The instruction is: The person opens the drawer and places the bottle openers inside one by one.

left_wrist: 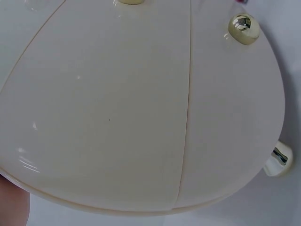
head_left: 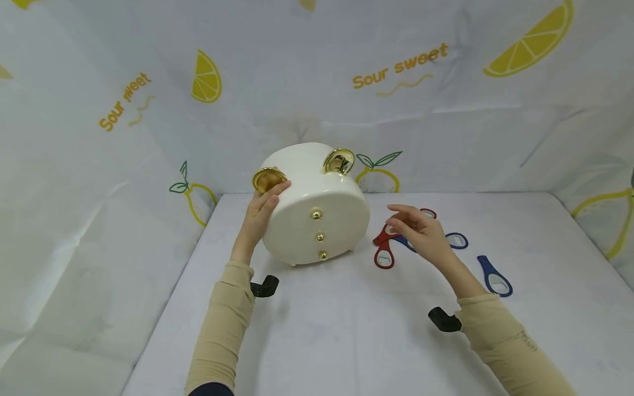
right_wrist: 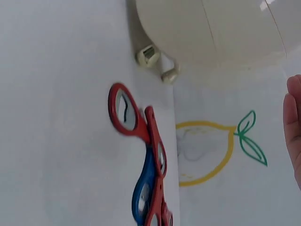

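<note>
Nearest, in front and to the right of the white three-drawer storage box (head_left: 297,234), the right sleeve (head_left: 505,330) bears small dark marks that cannot be read. Farther on, well to the box's right, a blue bottle opener (head_left: 495,278) lies alone. Between it and the box, the right hand (head_left: 423,234) hangs near a cluster of overlapping red and blue bottle openers (head_left: 384,258), its fingers loosely bent with nothing seen in them; it hides part of the cluster, so the count cannot be told. No lettering can be read on the openers.

The box stands slightly askew on the white table cover (head_left: 356,335), with three gold knobs (head_left: 320,237) down its front and two gold ears (head_left: 339,161) on top. Whether every foot bears on the cover cannot be told. The left hand (head_left: 260,214) lies against the box's left side below one ear, fingers fairly straight. The step in hand seems to be steadying the box, right hand free; the next move probably calls for keeping that brace and, should an opener be taken, pinching one without dragging its neighbours.

Behind the box, the lemon-print backdrop (head_left: 297,71) reads "Sour sweet" twice, above to its left and right.
</note>
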